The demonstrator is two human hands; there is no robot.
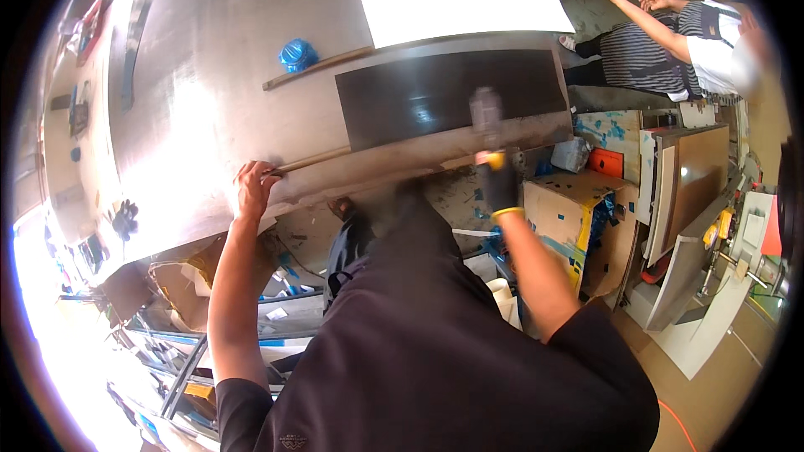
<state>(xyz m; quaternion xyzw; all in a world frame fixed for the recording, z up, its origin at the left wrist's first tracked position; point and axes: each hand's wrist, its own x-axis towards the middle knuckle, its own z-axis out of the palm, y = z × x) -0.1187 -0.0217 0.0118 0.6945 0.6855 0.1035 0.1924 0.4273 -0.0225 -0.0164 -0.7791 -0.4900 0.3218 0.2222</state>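
Observation:
My left hand (pixel 251 189) rests at the near edge of the metal-topped table (pixel 226 84). Its fingers pinch the left end of a thin wooden strip (pixel 314 161), which runs right to a dark rectangular panel (pixel 452 96). On my right hand (pixel 501 184) is a dark glove with a yellow cuff. It is closed round a grey tool (pixel 486 113) with a yellow-orange part near the grip. Motion smears the tool, so its kind is unclear; it hangs over the panel's near right part.
Beyond the dark panel lie a white panel (pixel 465 12), another wooden strip (pixel 318 67) and a blue wrapped bundle (pixel 297 55). A person in a striped apron (pixel 645 54) is at the far right. Cardboard boxes (pixel 557 209) and leaning boards (pixel 699 176) stand to the right.

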